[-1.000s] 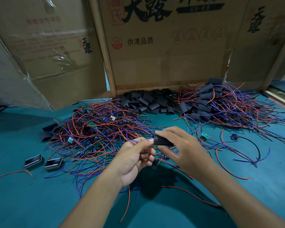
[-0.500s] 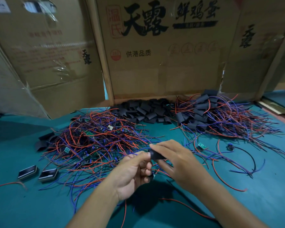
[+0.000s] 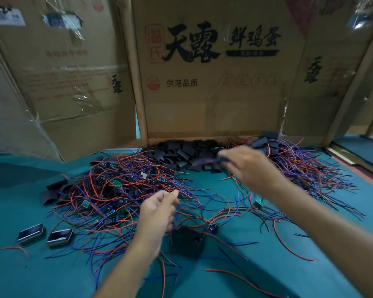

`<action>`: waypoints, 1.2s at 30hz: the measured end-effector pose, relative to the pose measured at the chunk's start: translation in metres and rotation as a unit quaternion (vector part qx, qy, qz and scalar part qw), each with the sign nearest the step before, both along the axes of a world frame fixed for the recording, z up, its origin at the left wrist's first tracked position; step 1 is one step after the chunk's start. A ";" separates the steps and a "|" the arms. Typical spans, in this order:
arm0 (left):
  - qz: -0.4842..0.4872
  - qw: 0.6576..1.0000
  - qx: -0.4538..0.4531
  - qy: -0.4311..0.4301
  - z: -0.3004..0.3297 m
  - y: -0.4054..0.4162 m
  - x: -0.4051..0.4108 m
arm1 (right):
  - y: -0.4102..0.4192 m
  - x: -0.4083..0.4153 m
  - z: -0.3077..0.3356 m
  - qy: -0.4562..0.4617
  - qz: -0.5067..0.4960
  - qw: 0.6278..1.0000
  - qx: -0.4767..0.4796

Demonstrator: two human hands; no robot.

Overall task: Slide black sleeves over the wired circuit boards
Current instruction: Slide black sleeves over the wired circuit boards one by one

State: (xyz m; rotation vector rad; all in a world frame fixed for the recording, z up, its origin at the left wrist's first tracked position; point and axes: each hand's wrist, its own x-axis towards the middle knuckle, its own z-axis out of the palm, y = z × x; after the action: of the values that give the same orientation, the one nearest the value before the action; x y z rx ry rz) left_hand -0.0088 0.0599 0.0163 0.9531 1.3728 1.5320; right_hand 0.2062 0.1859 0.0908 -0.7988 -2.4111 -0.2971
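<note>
With our right hand point(image 3: 249, 166) blurred over the pile of black sleeves point(image 3: 181, 152), its grip impossible to tell, and our left hand point(image 3: 157, 211) loosely curled, holding nothing, beside the tangled wired boards point(image 3: 116, 190), we risk dragging several snagged wires out together.

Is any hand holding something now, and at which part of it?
The right hand seems to hold a dark blurred thing at its fingertips, above the black sleeves; the part cannot be told. The left hand is unclear.
</note>
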 end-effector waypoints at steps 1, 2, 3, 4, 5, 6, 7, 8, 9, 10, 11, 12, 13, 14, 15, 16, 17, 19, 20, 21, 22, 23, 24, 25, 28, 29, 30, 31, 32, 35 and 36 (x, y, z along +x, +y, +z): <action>0.042 0.985 0.027 0.165 -0.004 -0.001 -0.007 | 0.023 0.007 0.012 -0.009 -0.049 0.999 0.002; 0.075 0.943 0.053 0.318 -0.009 0.000 -0.011 | 0.048 0.013 0.023 -0.022 -0.102 0.994 -0.009; 0.092 0.896 0.069 0.430 -0.012 0.001 -0.014 | 0.071 0.020 0.033 -0.036 -0.151 0.988 -0.027; 0.097 0.856 0.072 0.503 -0.013 0.002 -0.014 | 0.092 0.027 0.039 -0.040 -0.193 0.979 -0.044; 0.100 0.825 0.068 0.552 -0.013 0.002 -0.012 | 0.109 0.033 0.043 -0.039 -0.230 0.971 -0.054; 0.102 0.803 0.061 0.585 -0.014 0.003 -0.011 | 0.123 0.037 0.043 -0.042 -0.264 0.962 -0.055; 0.103 0.789 0.060 0.603 -0.016 0.004 -0.011 | 0.133 0.037 0.041 -0.052 -0.291 0.954 -0.056; 0.106 0.781 0.065 0.612 -0.017 0.006 -0.012 | 0.138 0.032 0.037 -0.059 -0.305 0.948 -0.062; 0.109 0.778 0.062 0.616 -0.018 0.006 -0.015 | 0.139 0.022 0.029 -0.060 -0.304 0.947 -0.079; 0.112 0.776 0.056 0.618 -0.017 0.007 -0.017 | 0.137 0.008 0.020 -0.065 -0.290 0.950 -0.096; 0.113 0.774 0.050 0.620 -0.017 0.007 -0.019 | 0.135 -0.008 0.008 -0.079 -0.269 0.953 -0.112; 0.112 0.771 0.047 0.626 -0.016 0.007 -0.020 | 0.133 -0.024 -0.006 -0.104 -0.250 0.954 -0.129; 0.108 0.767 0.043 0.631 -0.016 0.007 -0.020 | 0.132 -0.039 -0.019 -0.131 -0.238 0.951 -0.148; 0.105 0.764 0.037 0.635 -0.016 0.008 -0.021 | 0.130 -0.053 -0.032 -0.154 -0.234 0.944 -0.175; 0.102 0.763 0.033 0.637 -0.018 0.009 -0.021 | 0.129 -0.062 -0.043 -0.167 -0.239 0.935 -0.204; 0.100 0.762 0.031 0.639 -0.019 0.009 -0.022 | 0.130 -0.068 -0.053 -0.171 -0.252 0.925 -0.228; 0.099 0.762 0.027 0.639 -0.020 0.009 -0.023 | 0.130 -0.072 -0.061 -0.170 -0.266 0.918 -0.238; 0.093 0.767 0.021 0.634 -0.021 0.008 -0.024 | 0.129 -0.072 -0.069 -0.166 -0.283 0.919 -0.219; 0.091 0.768 0.021 0.633 -0.021 0.008 -0.024 | 0.128 -0.072 -0.071 -0.165 -0.287 0.920 -0.210; 0.089 0.768 0.023 0.634 -0.021 0.009 -0.024 | 0.125 -0.071 -0.070 -0.167 -0.289 0.920 -0.205; 0.086 0.769 0.024 0.633 -0.022 0.009 -0.024 | 0.121 -0.069 -0.067 -0.167 -0.294 0.919 -0.202; 0.083 0.773 0.023 0.629 -0.022 0.009 -0.023 | 0.116 -0.068 -0.063 -0.154 -0.300 0.921 -0.198; 0.081 0.778 0.024 0.622 -0.021 0.008 -0.022 | 0.111 -0.067 -0.059 -0.124 -0.302 0.926 -0.189; 0.080 0.785 0.031 0.613 -0.020 0.008 -0.021 | 0.102 -0.068 -0.054 -0.069 -0.295 0.934 -0.191; 0.068 0.812 0.048 0.578 -0.016 0.003 -0.009 | 0.057 -0.074 -0.046 0.137 -0.186 0.926 -0.299; 0.053 0.821 0.052 0.565 -0.016 0.001 -0.003 | 0.033 -0.076 -0.048 0.173 -0.138 0.913 -0.343; 0.043 0.829 0.062 0.553 -0.017 0.001 0.002 | 0.008 -0.076 -0.051 0.189 -0.096 0.898 -0.385; 0.033 0.838 0.076 0.539 -0.017 -0.001 0.008 | -0.017 -0.075 -0.056 0.194 -0.061 0.884 -0.420; 0.024 0.841 0.093 0.533 -0.017 -0.002 0.012 | -0.038 -0.072 -0.060 0.194 -0.038 0.875 -0.442; 0.002 0.812 0.144 0.565 -0.015 -0.006 0.021 | -0.072 -0.057 -0.068 0.259 -0.015 0.835 -0.485; -0.015 0.808 0.148 0.570 -0.015 -0.007 0.022 | -0.076 -0.050 -0.069 0.301 0.000 0.800 -0.518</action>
State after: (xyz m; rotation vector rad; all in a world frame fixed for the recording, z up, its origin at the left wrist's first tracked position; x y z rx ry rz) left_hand 0.0132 0.0528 0.0018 2.3106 1.8697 1.1208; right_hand 0.1560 0.1096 0.0221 -1.0944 -1.7990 1.2171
